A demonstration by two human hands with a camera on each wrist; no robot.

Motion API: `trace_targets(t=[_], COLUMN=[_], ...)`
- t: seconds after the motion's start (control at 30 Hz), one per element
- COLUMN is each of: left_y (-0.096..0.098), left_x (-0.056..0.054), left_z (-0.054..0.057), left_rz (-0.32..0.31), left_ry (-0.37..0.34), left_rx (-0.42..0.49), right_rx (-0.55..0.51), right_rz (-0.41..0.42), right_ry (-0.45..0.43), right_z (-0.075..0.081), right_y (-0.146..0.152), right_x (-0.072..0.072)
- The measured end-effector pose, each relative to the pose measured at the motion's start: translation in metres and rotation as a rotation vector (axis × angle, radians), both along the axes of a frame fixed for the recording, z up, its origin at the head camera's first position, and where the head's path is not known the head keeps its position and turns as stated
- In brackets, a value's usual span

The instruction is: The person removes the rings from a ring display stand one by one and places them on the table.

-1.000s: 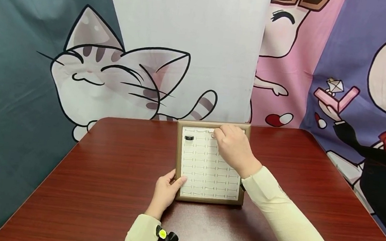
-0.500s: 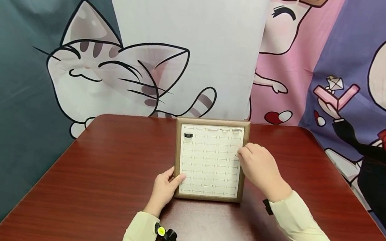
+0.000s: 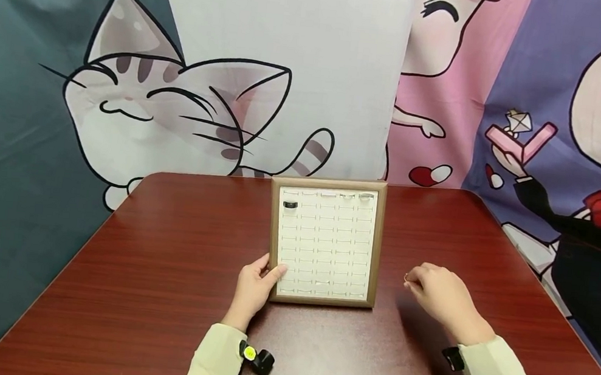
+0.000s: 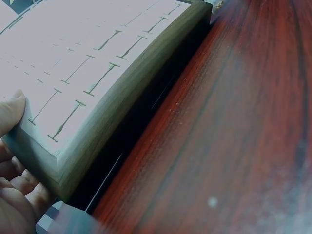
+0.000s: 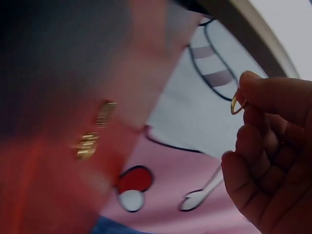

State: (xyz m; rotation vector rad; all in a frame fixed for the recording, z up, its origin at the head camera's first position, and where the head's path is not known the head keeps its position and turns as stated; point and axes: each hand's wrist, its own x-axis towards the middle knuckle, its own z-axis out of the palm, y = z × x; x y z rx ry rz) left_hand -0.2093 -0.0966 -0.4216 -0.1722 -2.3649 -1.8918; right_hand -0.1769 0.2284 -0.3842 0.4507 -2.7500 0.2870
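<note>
Cartoon backdrop [image 3: 348,46] (smiling cat [image 3: 129,87] included) hangs behind a reddish-brown table [image 3: 192,219].

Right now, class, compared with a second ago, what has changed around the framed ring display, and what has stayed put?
The right hand has left the top of the framed ring display, moving right and down, and pinches a gold ring; when it took hold is unclear. The left hand still holds the display's lower left edge, and the black ring stays put.
</note>
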Motion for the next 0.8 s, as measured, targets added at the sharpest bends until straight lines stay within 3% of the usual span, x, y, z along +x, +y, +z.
trace_targets(t=[0.33,0.8], left_y=[0.0,-0.001], left_x=[-0.001,0.0], left_z=[0.0,-0.002], left_rz=[-0.001,-0.004], left_ry=[-0.007,-0.014], left_rx=[-0.006,0.009], right_rx=[0.022,0.034], right_rz=[-0.036,-0.042], right_ry=[-0.211,-0.293], right_z=[-0.027,-0.034], right_y=[0.029,0.038], right_x=[-0.001,-0.013])
